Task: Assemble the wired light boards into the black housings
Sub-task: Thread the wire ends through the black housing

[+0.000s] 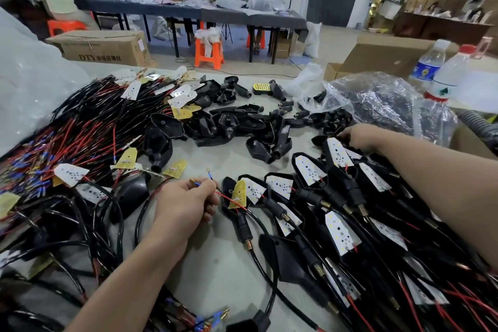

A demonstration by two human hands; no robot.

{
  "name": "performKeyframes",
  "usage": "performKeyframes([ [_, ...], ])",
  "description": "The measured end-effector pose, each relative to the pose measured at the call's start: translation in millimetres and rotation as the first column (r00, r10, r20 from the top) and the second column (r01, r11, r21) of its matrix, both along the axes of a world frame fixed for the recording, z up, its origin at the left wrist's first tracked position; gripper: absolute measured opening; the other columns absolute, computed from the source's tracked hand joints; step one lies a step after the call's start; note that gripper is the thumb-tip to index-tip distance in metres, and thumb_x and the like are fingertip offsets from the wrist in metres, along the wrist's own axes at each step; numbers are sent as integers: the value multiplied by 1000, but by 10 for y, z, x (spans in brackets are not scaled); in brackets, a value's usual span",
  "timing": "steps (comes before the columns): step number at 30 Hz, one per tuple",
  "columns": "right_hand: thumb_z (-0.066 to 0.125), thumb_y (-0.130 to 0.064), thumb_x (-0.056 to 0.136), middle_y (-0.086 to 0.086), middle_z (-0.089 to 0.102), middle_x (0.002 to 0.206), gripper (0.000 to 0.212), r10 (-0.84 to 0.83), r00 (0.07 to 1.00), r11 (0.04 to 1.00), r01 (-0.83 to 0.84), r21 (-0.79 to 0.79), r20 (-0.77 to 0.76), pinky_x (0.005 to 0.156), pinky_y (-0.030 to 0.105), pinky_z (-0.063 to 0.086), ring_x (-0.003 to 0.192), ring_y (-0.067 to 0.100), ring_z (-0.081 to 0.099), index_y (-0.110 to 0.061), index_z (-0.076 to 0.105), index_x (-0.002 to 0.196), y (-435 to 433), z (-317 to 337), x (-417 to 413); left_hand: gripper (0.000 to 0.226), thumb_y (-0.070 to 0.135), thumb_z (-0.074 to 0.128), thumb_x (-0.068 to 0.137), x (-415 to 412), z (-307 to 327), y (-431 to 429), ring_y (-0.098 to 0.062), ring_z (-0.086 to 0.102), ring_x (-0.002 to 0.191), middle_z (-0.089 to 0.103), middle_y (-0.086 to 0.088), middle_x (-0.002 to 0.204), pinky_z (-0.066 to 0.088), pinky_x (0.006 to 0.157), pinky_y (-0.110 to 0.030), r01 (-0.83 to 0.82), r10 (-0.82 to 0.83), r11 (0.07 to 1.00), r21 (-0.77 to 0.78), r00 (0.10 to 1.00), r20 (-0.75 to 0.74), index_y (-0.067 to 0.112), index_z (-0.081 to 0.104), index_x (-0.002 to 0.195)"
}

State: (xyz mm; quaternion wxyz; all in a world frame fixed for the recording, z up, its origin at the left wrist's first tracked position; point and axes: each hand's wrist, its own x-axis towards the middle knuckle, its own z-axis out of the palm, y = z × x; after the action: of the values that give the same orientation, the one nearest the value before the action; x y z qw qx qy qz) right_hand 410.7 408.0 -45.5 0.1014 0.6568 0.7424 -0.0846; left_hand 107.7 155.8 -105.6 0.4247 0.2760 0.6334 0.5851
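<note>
My left hand [186,203] pinches the red and blue wire ends [203,183] of a light board [238,194], whose yellow back faces up as it leans on a black housing [237,213]. My right hand [359,137] reaches far right and its fingers curl around a black housing [322,140] at the edge of the loose pile. Several assembled housings with white boards [310,170] lie in rows under my right forearm. Loose empty housings [242,121] are heaped at the table's middle.
A big tangle of wired boards [80,129] covers the left side. A clear plastic bag of black parts [382,100] and two water bottles [444,75] stand at the right. Cardboard boxes, orange stools and seated people fill the room behind.
</note>
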Motion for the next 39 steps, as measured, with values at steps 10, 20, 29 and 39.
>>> performKeyframes([
  [10, 51, 5, 88, 12, 72, 103, 39, 64, 997, 996, -67, 65, 46, 75, 31, 56, 87, 28, 66, -11, 66, 120, -65, 148, -7, 14, 7, 63, 97, 5, -8, -19, -15, 53, 49, 67, -9, 64, 45, 44, -21, 19, -19, 1000, 15, 1000, -12, -1, 71, 89],
  [20, 53, 26, 73, 18, 63, 93, 48, -7, 473, 998, 61, 25, -881, 59, 30, 62, 71, 25, 69, -12, 72, 94, -946, 795, -900, 12, 3, 65, 96, 90, 87, -101, -13, 54, 47, 65, -8, 64, 45, 44, -19, 87, -94, 990, 113, 994, 59, 2, 70, 85],
  [29, 46, 19, 90, 16, 68, 90, 37, -74, -116, 994, -88, -64, -991, 72, 30, 61, 75, 21, 67, -14, 62, 96, -2109, 201, -1610, 24, -7, 61, 94, 126, 183, -201, -14, 60, 57, 68, -11, 70, 50, 54, -20, 212, -235, 946, 245, 970, 68, 7, 73, 80],
  [39, 57, 16, 91, 8, 77, 89, 38, -180, -408, 979, 10, -202, -895, 66, 28, 58, 70, 18, 66, -12, 63, 116, -2397, -236, -1528, 28, 7, 65, 96, 153, 185, -226, -9, 64, 60, 75, -8, 72, 50, 58, -17, 224, -210, 949, 221, 974, -85, 11, 79, 72],
])
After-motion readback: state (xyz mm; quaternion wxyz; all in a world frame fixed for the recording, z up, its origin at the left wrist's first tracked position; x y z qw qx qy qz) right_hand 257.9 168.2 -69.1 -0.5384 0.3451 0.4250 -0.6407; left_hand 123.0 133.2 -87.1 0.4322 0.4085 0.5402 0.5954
